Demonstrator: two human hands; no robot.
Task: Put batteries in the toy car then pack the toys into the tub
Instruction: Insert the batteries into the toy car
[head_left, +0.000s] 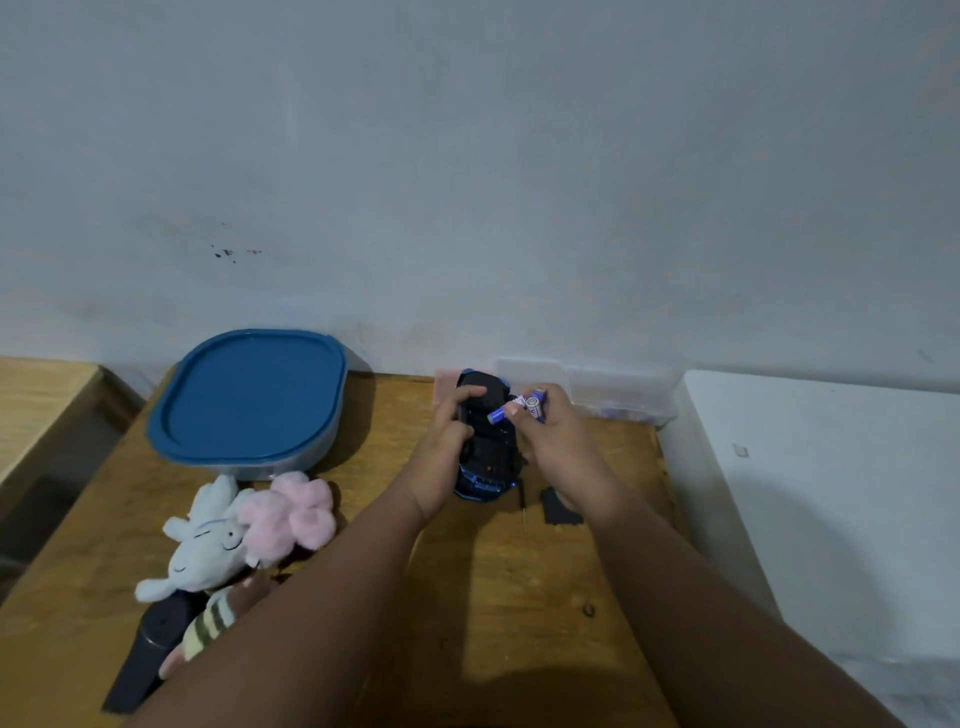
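Observation:
A blue toy car (485, 457) lies upside down on the wooden table (467, 597), its black underside facing up. My left hand (447, 441) grips the car's left side with the thumb across the underside. My right hand (550, 441) holds several purple batteries (530, 408); one of them points down at the car's open underside. The tub (249, 400) sits at the back left with its blue lid on. Plush toys lie at the front left: a white one (208, 545), a pink one (296, 512) and a striped one (208, 623).
A small black cover piece (558, 509) and a thin screwdriver (522, 501) lie right of the car. A clear plastic box (618, 395) stands against the wall. A dark cylindrical object (150, 654) lies at the front left. A white surface (831, 493) adjoins the table's right edge.

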